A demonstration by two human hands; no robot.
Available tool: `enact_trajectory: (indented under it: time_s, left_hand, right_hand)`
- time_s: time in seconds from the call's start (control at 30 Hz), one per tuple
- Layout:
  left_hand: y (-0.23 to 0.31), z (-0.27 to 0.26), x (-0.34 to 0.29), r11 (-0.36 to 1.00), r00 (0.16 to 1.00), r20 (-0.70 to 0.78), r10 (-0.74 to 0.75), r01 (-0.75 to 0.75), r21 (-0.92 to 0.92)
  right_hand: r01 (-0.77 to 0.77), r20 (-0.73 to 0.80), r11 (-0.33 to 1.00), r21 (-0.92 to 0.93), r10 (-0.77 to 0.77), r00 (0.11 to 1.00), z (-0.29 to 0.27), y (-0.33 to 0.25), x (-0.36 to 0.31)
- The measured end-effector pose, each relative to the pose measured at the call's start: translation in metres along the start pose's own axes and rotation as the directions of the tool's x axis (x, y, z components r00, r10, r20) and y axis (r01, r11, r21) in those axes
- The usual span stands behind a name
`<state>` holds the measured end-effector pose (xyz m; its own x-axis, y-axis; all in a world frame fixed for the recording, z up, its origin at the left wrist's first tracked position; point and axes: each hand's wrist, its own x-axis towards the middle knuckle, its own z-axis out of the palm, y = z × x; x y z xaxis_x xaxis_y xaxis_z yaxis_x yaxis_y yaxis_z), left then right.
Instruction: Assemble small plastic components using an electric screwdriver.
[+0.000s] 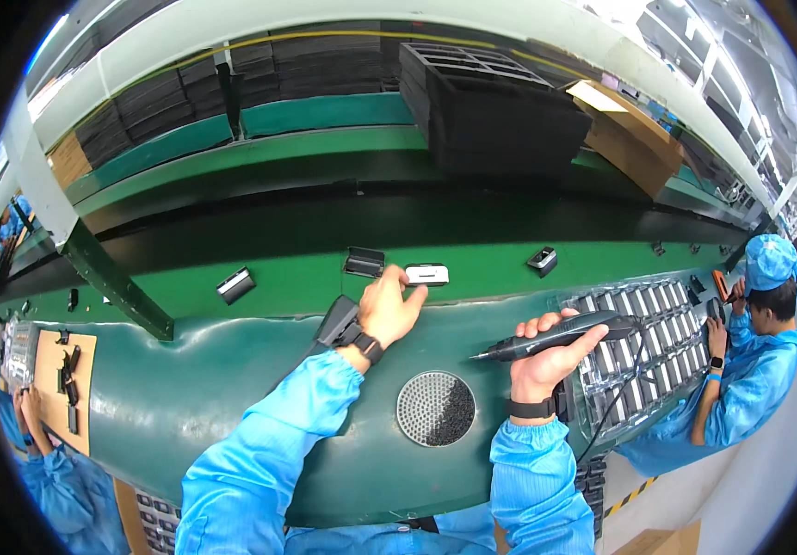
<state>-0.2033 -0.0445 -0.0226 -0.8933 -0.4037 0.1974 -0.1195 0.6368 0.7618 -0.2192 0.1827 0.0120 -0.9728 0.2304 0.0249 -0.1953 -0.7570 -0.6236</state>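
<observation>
My left hand (389,308) reaches forward over the green bench edge, its fingertips touching a small white-topped black part (427,274) on the conveyor belt (306,277). Beside it lies an open black casing (364,262). My right hand (546,356) grips a black electric screwdriver (556,335), tip pointing left above the bench. A round grey dish of small screws (435,408) sits between my forearms. Both arms wear blue sleeves and dark wrist straps.
A clear tray of several black parts (643,347) lies right of my right hand. More black parts (235,285) (543,261) ride the belt. Black stacked trays (491,102) stand behind. Other blue-clad workers sit at the right (750,361) and left (28,435).
</observation>
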Motion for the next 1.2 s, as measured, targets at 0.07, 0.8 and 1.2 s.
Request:
enact_trajectory:
  time_s: [0.07,0.8,1.2]
  left_hand:
    - [0.002,0.007,0.007,0.994,0.997,0.005,-0.077,0.077,-0.076]
    - [-0.004,-0.060,-0.088,0.809,0.789,-0.190,0.585,-0.584,0.065]
    - [-0.019,-0.116,-0.185,0.762,0.807,0.271,0.524,-0.587,0.275]
  right_hand:
    - [-0.022,-0.017,1.000,0.014,0.022,1.000,0.002,0.001,-0.003]
    - [-0.028,0.107,0.999,-0.020,0.030,0.994,0.010,-0.017,-0.028]
    - [0.109,0.431,0.993,0.046,-0.118,0.895,-0.002,-0.005,-0.052]
